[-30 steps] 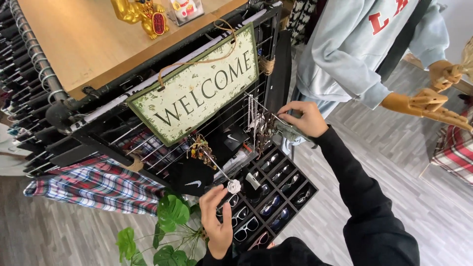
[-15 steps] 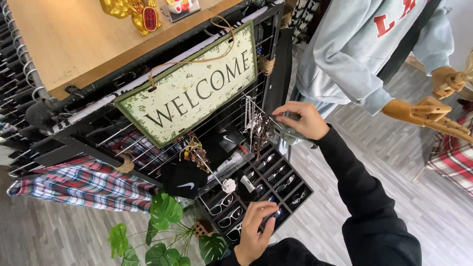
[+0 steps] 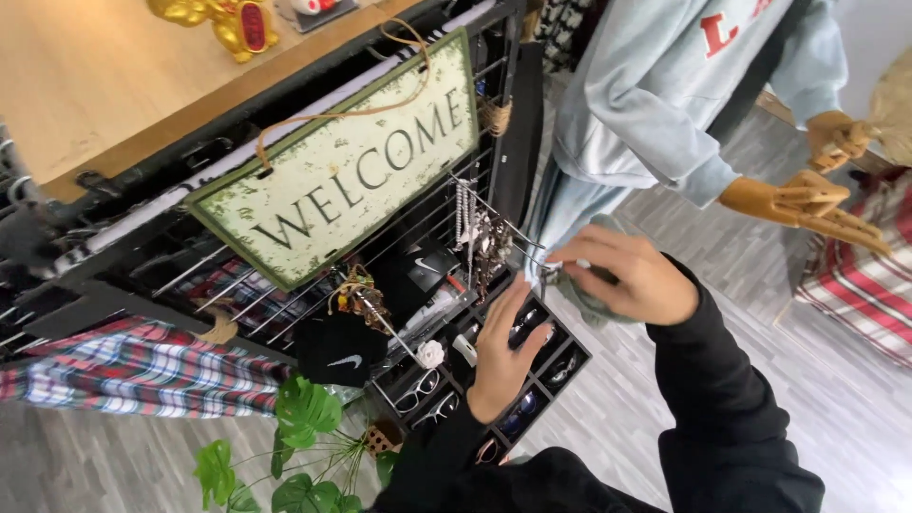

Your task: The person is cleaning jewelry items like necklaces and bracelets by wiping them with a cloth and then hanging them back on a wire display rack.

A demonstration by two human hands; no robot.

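Left hand (image 3: pixel 501 356): fingers spread, over the black compartmented sunglasses tray (image 3: pixel 570 366).
Right hand (image 3: pixel 627 277): fingers pinching hanging silver jewellery (image 3: pixel 475 228).

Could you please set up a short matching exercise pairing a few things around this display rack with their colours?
Things:
1. hanging sign
2. figurine
3. potted plant
4. sweatshirt on the mannequin

Colours:
A. gold
B. pale blue
C. cream with a green border
D. leafy green

Pairs: 1-C, 2-A, 3-D, 4-B
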